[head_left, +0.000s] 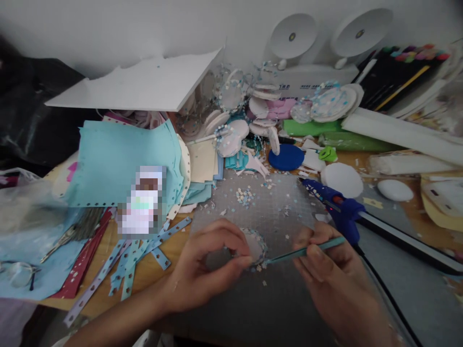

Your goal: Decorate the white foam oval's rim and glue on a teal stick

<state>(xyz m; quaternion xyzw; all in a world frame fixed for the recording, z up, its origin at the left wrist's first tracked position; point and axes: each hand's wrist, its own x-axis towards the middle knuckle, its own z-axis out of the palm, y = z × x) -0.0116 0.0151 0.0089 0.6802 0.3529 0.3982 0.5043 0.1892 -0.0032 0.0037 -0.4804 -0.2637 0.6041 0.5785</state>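
From where I stand, through the head view, I see the left hand (210, 265) with its thumb and first finger closed in a pinch on the near edge of a small disc (255, 245). The right hand (327, 265) grasps a thin teal tool (300, 252), perhaps tweezers, between thumb and fingers, and its tip comes to the disc's right edge, among the little stars of the rim. The disc is between both hands, over the grey mat (231, 274); if it rests there or is lifted, I cannot tell. The left fingers cover its left part. The tip is too blurred to show what it pinches. Beyond, loose stars (245, 196) lie in a pile, near the glue gun (336, 202). The phone (142, 202) is hidden under coarse squares, and both forearms are cut by the lower edge.
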